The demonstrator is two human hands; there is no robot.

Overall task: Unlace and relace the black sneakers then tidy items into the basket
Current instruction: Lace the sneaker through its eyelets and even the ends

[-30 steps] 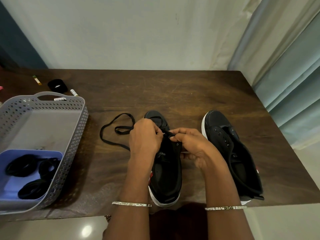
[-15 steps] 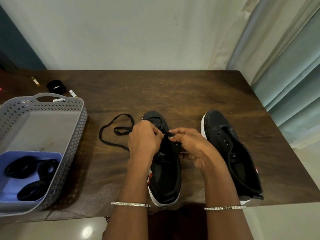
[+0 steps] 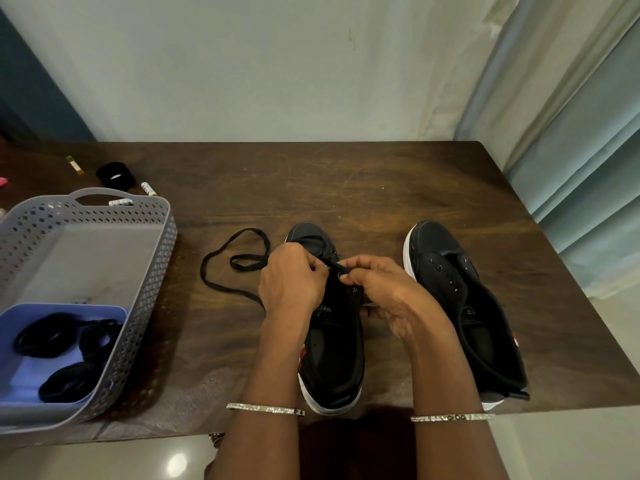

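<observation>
**Both hands on one lace, over the middle sneaker**

Head view, and here's your count: two black sneakers, one loose lace, one basket, on the brown table (image 3: pixel 346 188). The middle sneaker (image 3: pixel 332 358) sits toe away from you, right under your hands. The second sneaker (image 3: pixel 478 323) stands just beside it on your right, eyelets bare, untouched.

Your left hand (image 3: pixel 291 278) is curled, fingertips pinching the lace (image 3: pixel 247 268) above the front eyelets. Your right hand (image 3: pixel 384 292) meets it, thumb and forefinger nipping the lace tip. The two hands are nearly touching, and the rest of the lace loops out across the table to your left.

Well apart on the left sits the grey basket (image 3: pixel 162 237), holding one blue tray (image 3: pixel 20 375) with three dark coils in it. Behind the basket: one black roll (image 3: pixel 116 174) and a few small tubes.
</observation>
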